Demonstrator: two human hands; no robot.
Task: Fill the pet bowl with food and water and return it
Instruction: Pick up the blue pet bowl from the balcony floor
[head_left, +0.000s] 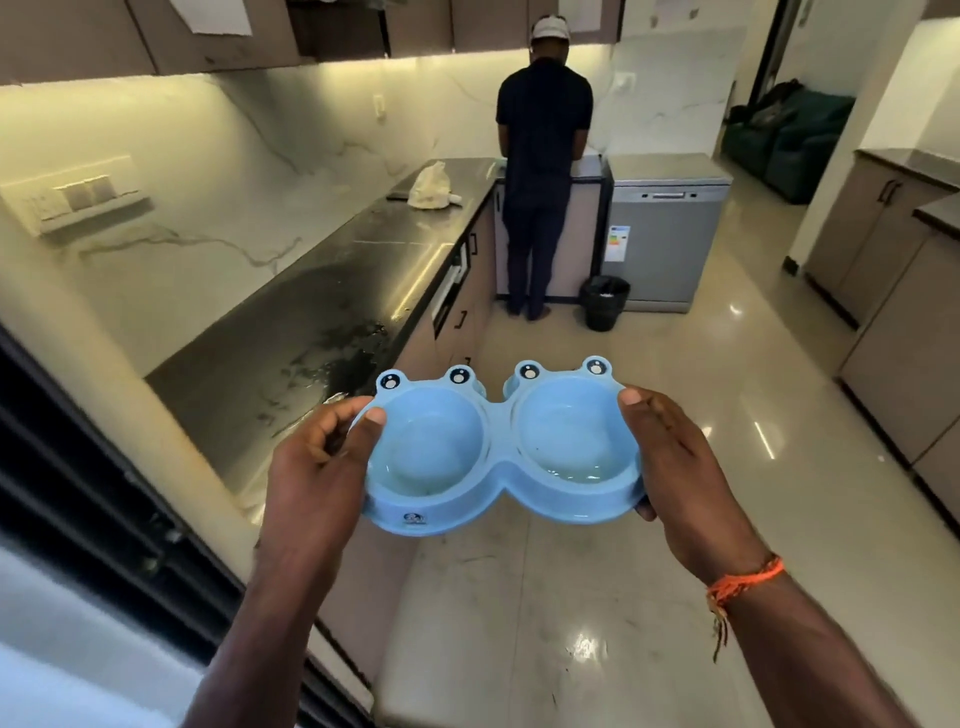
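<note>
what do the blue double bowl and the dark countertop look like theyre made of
The light blue double pet bowl with frog eyes, held by the left hand and right hand, looks like moulded plastic: one-piece shape, even colour, soft satin sheen. The long black countertop looks like polished stone, perhaps granite: it mirrors the under-cabinet light and shows faint speckling, though the exact material stays uncertain.

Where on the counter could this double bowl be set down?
The black counter is bare between its wet near end and the white bag. The far end is crowded by that bag and a person.
</note>
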